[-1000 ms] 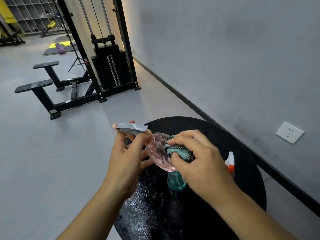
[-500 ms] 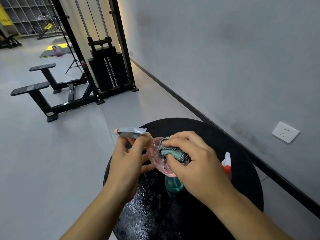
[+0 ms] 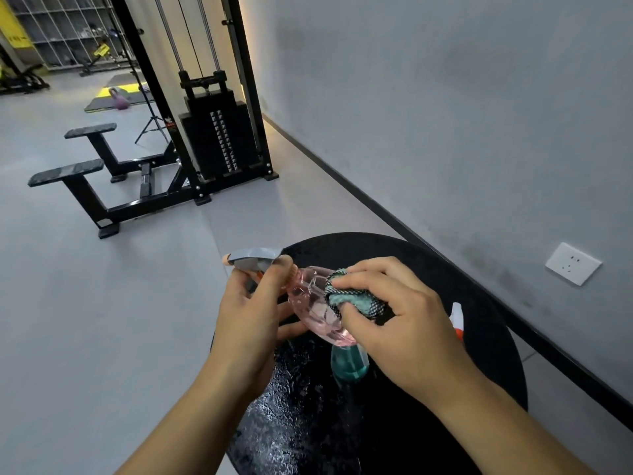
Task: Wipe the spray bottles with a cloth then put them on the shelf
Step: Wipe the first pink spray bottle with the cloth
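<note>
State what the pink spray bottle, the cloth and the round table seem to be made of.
Pink spray bottle: clear tinted plastic, probably; light passes through its faceted body.
Cloth: soft teal fabric with a dark mesh face.
Round table: black, glossy top with speckled glints; material unclear.

A grey wall (image 3: 445, 114) with a black skirting strip (image 3: 376, 207) and a white socket (image 3: 572, 264) runs along the right. The floor (image 3: 85, 303) is pale grey. A black cable weight machine (image 3: 212, 132) stands against the wall, with a wire shelving unit (image 3: 68, 29) and yellow-edged mat (image 3: 116, 97) far back. The round table (image 3: 428, 269) is glossy black.
</note>
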`<state>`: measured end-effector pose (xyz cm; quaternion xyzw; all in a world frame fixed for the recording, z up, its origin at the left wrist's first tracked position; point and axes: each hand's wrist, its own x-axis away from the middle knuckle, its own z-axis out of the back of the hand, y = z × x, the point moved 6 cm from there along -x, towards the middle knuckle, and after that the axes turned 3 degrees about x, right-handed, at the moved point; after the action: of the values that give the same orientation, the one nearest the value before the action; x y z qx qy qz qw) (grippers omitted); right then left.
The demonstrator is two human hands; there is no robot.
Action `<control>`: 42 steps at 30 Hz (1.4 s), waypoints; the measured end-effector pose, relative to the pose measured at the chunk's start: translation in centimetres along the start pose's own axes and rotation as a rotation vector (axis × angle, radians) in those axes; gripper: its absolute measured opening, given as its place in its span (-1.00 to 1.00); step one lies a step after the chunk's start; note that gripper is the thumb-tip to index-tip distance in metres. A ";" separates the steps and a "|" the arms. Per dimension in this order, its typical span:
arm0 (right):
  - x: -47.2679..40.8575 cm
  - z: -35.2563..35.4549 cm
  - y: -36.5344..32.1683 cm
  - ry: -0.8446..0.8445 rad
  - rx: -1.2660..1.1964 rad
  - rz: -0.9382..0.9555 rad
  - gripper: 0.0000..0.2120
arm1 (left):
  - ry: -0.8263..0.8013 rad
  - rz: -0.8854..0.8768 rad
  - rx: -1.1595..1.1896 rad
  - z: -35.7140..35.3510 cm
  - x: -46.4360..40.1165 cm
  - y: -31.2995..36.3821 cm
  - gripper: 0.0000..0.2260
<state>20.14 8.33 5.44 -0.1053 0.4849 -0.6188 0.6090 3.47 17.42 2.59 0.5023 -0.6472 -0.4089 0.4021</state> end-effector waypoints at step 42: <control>0.4 -0.6 0.2 -0.005 -0.020 -0.070 -0.68 | -0.032 -0.008 -0.033 0.0 0.1 1.0 -0.95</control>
<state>19.71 8.29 4.83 -0.1298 0.4854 -0.6346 0.5872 3.19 17.49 3.50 0.4916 -0.6447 -0.4289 0.3985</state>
